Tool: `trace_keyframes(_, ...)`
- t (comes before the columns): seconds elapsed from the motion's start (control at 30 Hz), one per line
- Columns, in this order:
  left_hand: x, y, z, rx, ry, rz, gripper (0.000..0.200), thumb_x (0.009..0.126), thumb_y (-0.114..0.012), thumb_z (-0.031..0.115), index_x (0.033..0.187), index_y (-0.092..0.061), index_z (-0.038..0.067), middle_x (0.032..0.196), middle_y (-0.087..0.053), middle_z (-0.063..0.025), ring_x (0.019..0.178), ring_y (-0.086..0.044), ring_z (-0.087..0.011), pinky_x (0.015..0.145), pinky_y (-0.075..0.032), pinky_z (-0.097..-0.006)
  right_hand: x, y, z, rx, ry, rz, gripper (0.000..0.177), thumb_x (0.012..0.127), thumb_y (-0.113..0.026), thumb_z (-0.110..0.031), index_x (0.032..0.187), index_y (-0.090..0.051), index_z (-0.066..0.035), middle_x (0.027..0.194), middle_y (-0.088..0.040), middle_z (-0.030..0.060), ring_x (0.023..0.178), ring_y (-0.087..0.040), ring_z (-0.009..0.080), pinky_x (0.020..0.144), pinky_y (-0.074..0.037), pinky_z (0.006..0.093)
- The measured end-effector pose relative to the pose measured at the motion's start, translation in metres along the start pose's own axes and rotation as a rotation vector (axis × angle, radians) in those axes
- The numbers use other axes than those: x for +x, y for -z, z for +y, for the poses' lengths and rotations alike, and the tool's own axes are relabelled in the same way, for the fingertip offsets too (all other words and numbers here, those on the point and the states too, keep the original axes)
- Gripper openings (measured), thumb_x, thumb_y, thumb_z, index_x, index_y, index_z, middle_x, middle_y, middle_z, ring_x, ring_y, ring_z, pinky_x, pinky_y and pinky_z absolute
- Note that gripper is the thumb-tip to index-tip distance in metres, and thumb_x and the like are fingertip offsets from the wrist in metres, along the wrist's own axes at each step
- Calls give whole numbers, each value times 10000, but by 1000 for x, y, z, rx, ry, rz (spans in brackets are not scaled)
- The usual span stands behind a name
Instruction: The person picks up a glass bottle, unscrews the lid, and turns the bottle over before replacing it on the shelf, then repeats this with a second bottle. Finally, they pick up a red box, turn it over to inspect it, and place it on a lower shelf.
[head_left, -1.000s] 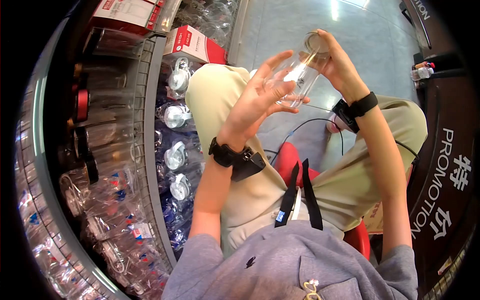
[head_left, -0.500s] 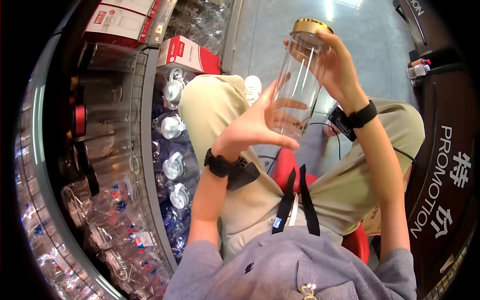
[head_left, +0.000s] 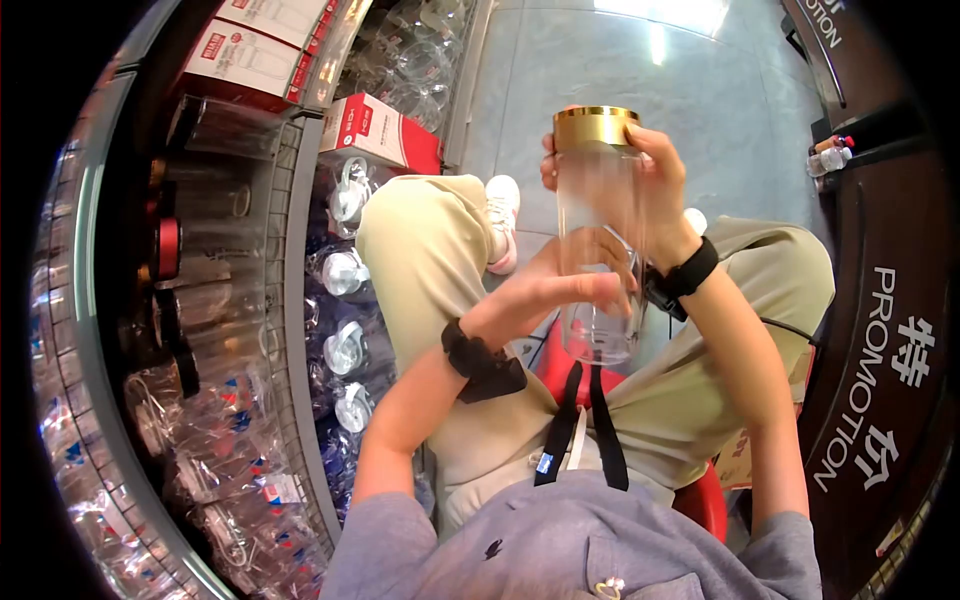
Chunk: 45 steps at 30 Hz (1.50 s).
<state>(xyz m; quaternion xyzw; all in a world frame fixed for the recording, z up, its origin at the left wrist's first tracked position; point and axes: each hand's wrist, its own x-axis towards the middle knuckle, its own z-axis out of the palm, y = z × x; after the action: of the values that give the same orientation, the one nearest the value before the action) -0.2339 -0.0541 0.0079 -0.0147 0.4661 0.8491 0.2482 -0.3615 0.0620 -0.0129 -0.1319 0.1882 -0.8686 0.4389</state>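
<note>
A tall clear bottle (head_left: 600,240) with a gold lid (head_left: 596,128) stands nearly upright in the air above my lap. My right hand (head_left: 655,180) is closed round its upper part just below the lid, the fingers curling behind to the left side. Lower down, my left hand (head_left: 560,285) wraps the body, thumb across the front and fingers behind, seen through the wall. The bottle looks see-through with nothing visible inside.
Shelves on the left hold packed clear bottles (head_left: 225,430), lidded bottles (head_left: 345,270) and a red and white box (head_left: 375,135). To the right runs a dark promotion stand (head_left: 870,400). A red stool (head_left: 712,500) is beneath me; grey floor (head_left: 530,80) lies ahead.
The bottle has come down towards me and turned from tilted to nearly upright. Both hands have moved with it, and my left hand has closed in around the lower body.
</note>
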Motion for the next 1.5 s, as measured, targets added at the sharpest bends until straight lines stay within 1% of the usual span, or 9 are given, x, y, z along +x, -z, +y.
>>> trace_keyframes(0.17,9,-5,-4,-265,30,114,590,878,-608,417,1273,-445,10,1104,-591,-147,1014,-633,-323,884,-501,-435,5,1,-3,-5,27,35,609,903,-478,-499,1208,-531,25,1113,-620,218,988,-628,326,938,-460,432)
trace_keyframes(0.57,7,3,-11,886,-101,726,773,631,-855,216,1239,-425,6,1070,-580,-86,863,-615,-170,742,-508,-315,2,-5,-11,-662,152,328,422,850,-668,-166,1210,-527,2,1143,-612,159,1047,-624,264,925,-471,352)
trace_keyframes(0.9,-4,23,-1,639,-171,313,707,559,-840,61,1164,-476,31,1077,-601,-60,862,-616,-155,798,-510,-294,-5,-27,-13,-806,267,-68,413,697,-718,-20,1091,-598,12,1019,-659,101,932,-642,165,866,-509,287)
trace_keyframes(0.97,-8,26,4,580,-54,65,701,553,-838,28,1162,-491,31,1099,-596,-56,902,-608,-135,817,-505,-287,-5,-32,-20,-726,212,-267,432,655,-734,-75,1060,-611,9,1024,-656,108,958,-632,180,888,-496,314)
trace_keyframes(1.07,-7,21,-1,759,-289,-24,784,551,-845,51,1241,-473,31,1104,-594,-58,969,-598,-126,853,-494,-300,-6,-37,-31,-717,196,-621,456,606,-771,-153,1018,-638,-11,1082,-632,129,1024,-600,198,920,-459,334)
trace_keyframes(1.13,-7,14,-7,519,-217,83,811,561,-838,108,1279,-469,26,1115,-606,-87,981,-611,-147,890,-482,-317,-9,-35,-44,-848,125,-619,416,569,-795,-144,933,-632,-28,1082,-591,145,1075,-570,264,997,-393,399)
trace_keyframes(1.2,-3,24,-8,711,-236,240,785,565,-828,126,1266,-486,37,1115,-618,-103,982,-621,-162,888,-485,-315,-16,-37,-57,-947,1,-512,380,554,-847,-191,817,-612,-51,1116,-526,151,1079,-538,258,1024,-344,394)
trace_keyframes(1.33,-3,29,-1,1038,-250,504,726,546,-802,113,1217,-527,80,1074,-658,-85,953,-648,-201,856,-514,-319,-18,-37,-60,-1178,-70,-376,332,630,-851,-159,732,-557,-45,1049,-502,87,864,-542,144,812,-444,303)
trace_keyframes(1.5,-3,31,-1,1152,-295,616,659,548,-762,112,1173,-554,94,1031,-665,-69,914,-648,-222,808,-519,-340,-9,-22,-25,-1299,286,-60,480,658,-823,-194,1018,-547,-37,975,-554,65,919,-579,162,796,-466,303)
